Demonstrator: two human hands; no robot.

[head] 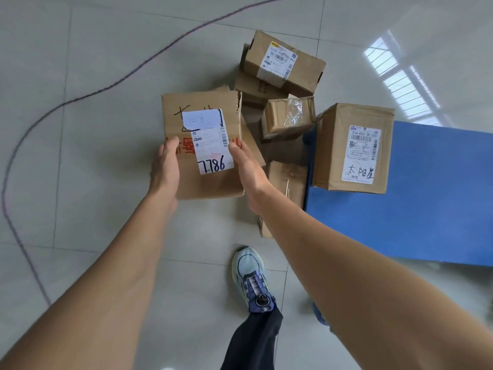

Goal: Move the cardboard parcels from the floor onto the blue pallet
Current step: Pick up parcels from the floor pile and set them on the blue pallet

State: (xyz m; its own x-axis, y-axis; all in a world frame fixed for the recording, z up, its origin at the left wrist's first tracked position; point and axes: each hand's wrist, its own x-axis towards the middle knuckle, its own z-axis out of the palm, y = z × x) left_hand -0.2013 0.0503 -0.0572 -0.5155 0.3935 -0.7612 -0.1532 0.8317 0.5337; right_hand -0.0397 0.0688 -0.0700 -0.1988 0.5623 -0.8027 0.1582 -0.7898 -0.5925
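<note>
Now the left hand (164,166) and the right hand (246,166) press flat, fingers straight, on both sides of the big parcel (208,185) by the heap (289,117) on the floor (93,156), so I think the next move is to carry it right and set it on the blue pallet (426,222).

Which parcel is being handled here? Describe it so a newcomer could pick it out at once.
Start at the blue pallet on the right, then look left past the pile of parcels on the tiled floor. The leftmost box is between the left hand and right hand. Only it carries a white label with 7786 handwritten in dark ink, over red print.
</note>
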